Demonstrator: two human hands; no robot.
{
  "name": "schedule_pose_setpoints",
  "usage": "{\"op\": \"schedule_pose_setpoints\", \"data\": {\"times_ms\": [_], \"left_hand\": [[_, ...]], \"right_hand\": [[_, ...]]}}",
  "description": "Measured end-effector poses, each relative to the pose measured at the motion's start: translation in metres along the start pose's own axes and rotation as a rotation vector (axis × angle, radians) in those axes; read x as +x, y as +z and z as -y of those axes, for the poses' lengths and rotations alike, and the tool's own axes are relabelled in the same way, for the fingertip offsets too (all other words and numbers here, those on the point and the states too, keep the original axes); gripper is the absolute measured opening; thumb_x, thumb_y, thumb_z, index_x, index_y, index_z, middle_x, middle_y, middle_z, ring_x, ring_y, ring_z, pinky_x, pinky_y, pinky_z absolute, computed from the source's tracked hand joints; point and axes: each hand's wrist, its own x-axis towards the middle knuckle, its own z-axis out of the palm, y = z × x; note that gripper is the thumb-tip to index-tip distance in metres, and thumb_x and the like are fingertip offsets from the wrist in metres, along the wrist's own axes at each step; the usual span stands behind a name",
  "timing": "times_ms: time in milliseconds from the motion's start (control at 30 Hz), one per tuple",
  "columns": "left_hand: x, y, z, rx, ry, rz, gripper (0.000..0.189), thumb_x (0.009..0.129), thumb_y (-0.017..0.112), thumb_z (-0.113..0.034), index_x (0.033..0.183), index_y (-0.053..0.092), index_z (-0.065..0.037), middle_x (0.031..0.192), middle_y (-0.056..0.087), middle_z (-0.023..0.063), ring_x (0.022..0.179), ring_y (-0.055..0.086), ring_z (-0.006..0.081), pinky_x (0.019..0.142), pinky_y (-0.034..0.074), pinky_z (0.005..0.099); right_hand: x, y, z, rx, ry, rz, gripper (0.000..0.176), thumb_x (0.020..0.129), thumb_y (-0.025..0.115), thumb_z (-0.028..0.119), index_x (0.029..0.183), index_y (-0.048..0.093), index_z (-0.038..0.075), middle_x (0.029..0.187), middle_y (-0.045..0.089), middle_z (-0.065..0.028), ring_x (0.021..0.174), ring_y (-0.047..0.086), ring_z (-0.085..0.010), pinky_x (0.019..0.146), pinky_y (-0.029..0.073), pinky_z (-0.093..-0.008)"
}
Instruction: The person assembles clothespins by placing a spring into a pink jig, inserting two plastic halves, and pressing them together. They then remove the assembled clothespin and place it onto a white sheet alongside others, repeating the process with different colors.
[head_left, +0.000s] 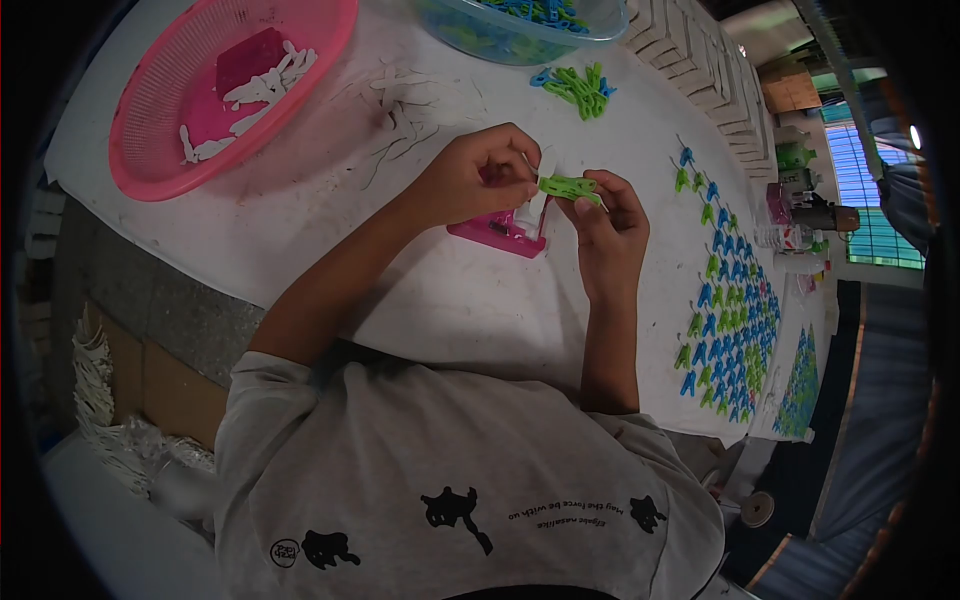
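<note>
A green clothespin (568, 188) is pinched between the thumb and fingers of my right hand (615, 228), above the table. My left hand (480, 178) is closed, its fingertips at the clothespin's left end. What those fingertips hold is too small to make out. A white strip (547, 162) shows just behind the clothespin, close to my left fingertips. Under my hands sits a small pink holder (497, 236) with white pieces on it, partly covered by my left hand.
A pink basket (135, 150) with white pieces stands at the upper left, near thin dark wires (405, 115). At the back are a blue tub (480, 45) of clothespins and a loose pile of clothespins (580, 92). Rows of blue and green clothespins (730, 310) cover the right side.
</note>
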Motion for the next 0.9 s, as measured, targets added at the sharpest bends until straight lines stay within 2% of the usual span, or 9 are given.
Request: {"op": "schedule_pose_setpoints", "data": {"times_ms": [533, 600, 667, 733, 833, 900], "left_hand": [[0.001, -0.0005, 0.0046, -0.003, 0.032, 0.026, 0.022, 0.084, 0.068, -0.001, 0.102, 0.055, -0.004, 0.076, 0.066, -0.0015, 0.065, 0.051, 0.0005, 0.059, 0.038, 0.0183], [0.0005, -0.0008, 0.0016, 0.0, 0.032, 0.027, 0.022, 0.084, 0.068, -0.001, 0.102, 0.055, -0.004, 0.076, 0.066, -0.0014, 0.065, 0.051, 0.0006, 0.059, 0.038, 0.0183], [-0.0002, -0.0022, -0.0016, -0.004, -0.021, 0.059, 0.023, 0.085, 0.068, 0.0, 0.102, 0.054, -0.005, 0.082, 0.066, -0.0009, 0.074, 0.053, 0.0015, 0.066, 0.039, 0.0191], [-0.0002, -0.0019, -0.0009, -0.008, -0.022, 0.056, 0.023, 0.085, 0.068, -0.001, 0.102, 0.054, -0.005, 0.082, 0.066, -0.001, 0.073, 0.053, 0.0013, 0.065, 0.039, 0.0191], [-0.0003, -0.0025, -0.0005, 0.013, -0.024, 0.051, 0.022, 0.085, 0.069, -0.001, 0.102, 0.055, -0.005, 0.082, 0.066, -0.0015, 0.072, 0.052, 0.0008, 0.064, 0.038, 0.019], [-0.0005, -0.0024, -0.0013, 0.036, -0.028, 0.049, 0.022, 0.085, 0.069, -0.001, 0.102, 0.055, -0.005, 0.081, 0.066, -0.0018, 0.071, 0.051, 0.0005, 0.063, 0.038, 0.019]], "right_hand": [[-0.0008, -0.001, 0.0006, -0.007, 0.001, -0.004, 0.028, 0.085, 0.062, -0.008, 0.112, 0.056, -0.007, 0.106, 0.06, -0.0128, 0.095, 0.065, -0.0201, 0.091, 0.056, -0.0372], [-0.0011, -0.0023, -0.0004, -0.054, 0.001, 0.004, 0.028, 0.086, 0.057, -0.006, 0.114, 0.055, -0.007, 0.107, 0.06, -0.012, 0.099, 0.064, -0.0221, 0.096, 0.053, -0.0394], [-0.0018, -0.0015, 0.0, -0.05, 0.001, 0.003, 0.028, 0.087, 0.056, -0.006, 0.114, 0.055, -0.007, 0.106, 0.06, -0.0118, 0.099, 0.064, -0.022, 0.096, 0.053, -0.0393], [-0.0018, 0.0, -0.0001, -0.047, 0.0, 0.002, 0.028, 0.087, 0.056, -0.006, 0.115, 0.055, -0.007, 0.106, 0.06, -0.0115, 0.099, 0.064, -0.0218, 0.097, 0.053, -0.0392], [-0.0011, 0.0028, 0.0013, -0.039, 0.002, -0.008, 0.028, 0.087, 0.056, -0.006, 0.116, 0.055, -0.005, 0.104, 0.061, -0.0098, 0.099, 0.064, -0.0205, 0.093, 0.055, -0.038], [0.0004, 0.0042, 0.007, -0.131, -0.014, 0.035, 0.032, 0.086, 0.062, -0.005, 0.117, 0.055, -0.004, 0.103, 0.062, -0.008, 0.091, 0.062, -0.0148, 0.079, 0.054, -0.0307]]}}
